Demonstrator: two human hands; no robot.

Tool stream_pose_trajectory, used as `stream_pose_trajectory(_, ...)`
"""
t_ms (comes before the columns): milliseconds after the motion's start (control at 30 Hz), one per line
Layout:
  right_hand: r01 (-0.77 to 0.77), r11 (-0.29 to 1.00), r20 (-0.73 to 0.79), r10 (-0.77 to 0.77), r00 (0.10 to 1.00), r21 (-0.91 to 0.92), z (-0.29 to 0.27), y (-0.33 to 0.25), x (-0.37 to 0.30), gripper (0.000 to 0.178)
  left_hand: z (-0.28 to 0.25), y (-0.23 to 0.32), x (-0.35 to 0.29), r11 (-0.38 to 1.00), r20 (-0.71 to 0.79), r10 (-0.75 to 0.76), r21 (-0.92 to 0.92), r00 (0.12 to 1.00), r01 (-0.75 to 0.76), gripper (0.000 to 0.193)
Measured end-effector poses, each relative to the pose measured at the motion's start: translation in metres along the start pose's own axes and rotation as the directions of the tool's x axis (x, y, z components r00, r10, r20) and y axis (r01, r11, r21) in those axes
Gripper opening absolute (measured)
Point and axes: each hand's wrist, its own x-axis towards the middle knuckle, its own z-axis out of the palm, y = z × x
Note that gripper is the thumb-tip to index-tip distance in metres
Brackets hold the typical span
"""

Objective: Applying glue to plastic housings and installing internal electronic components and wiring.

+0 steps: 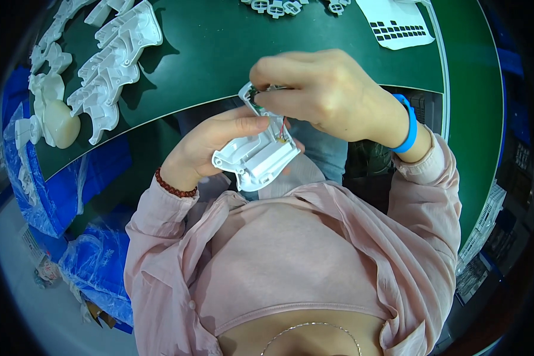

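Observation:
My left hand (219, 135) is closed round a white plastic housing half (256, 159), held above my lap by the table's near edge. The open inner side of the housing faces up, and thin red wires (282, 130) show inside it. At its far, narrow end sits a small green circuit board (254, 102), partly covered by fingers. My right hand (314, 89) reaches over that end with thumb and forefinger pinched at the board. Whatever those fingertips grip is hidden.
Nested white housing shells (115, 68) lie in a row on the green table (213, 44) at left, beside more white parts (52, 95). Small white pieces (276, 8) lie at the far side. A white sheet with black pads (397, 26) is far right. Blue plastic-lined bins (95, 184) stand lower left.

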Motion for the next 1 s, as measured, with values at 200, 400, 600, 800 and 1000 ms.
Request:
stream_pose_trajectory(200, -0.065, 0.998, -0.143, 0.065, 0.988, 0.003, 0.009, -0.006, 0.001, 0.027, 0.010, 0.022, -0.014, 0.984, -0.248, 0.072, 0.177, 0.966, -0.028, 0.032)
stream_pose_trajectory(400, -0.176, 0.975, -0.214, 0.202, 0.956, 0.138, 0.016, -0.008, 0.000, 0.040, 0.017, 0.029, -0.013, 0.458, -0.361, 0.281, 0.865, 0.889, 0.206, 0.042)
stream_pose_trajectory(600, -0.304, 0.804, -0.353, 0.519, 0.779, 0.511, 0.007, -0.010, -0.012, 0.057, 0.025, 0.033, -0.010, 0.327, -0.422, 0.290, 0.887, 0.859, 0.325, 0.045)
stream_pose_trajectory(800, -0.315, 0.524, -0.288, 0.773, 0.565, 0.791, 0.032, -0.024, -0.047, 0.037, 0.031, 0.036, -0.004, 0.294, -0.441, 0.254, 0.883, 0.861, 0.366, 0.048)
stream_pose_trajectory(1000, -0.336, 0.437, -0.227, 0.828, 0.513, 0.834, 0.039, -0.043, -0.046, 0.029, 0.041, 0.037, -0.005, 0.376, -0.496, 0.251, 0.842, 0.831, 0.388, 0.052)
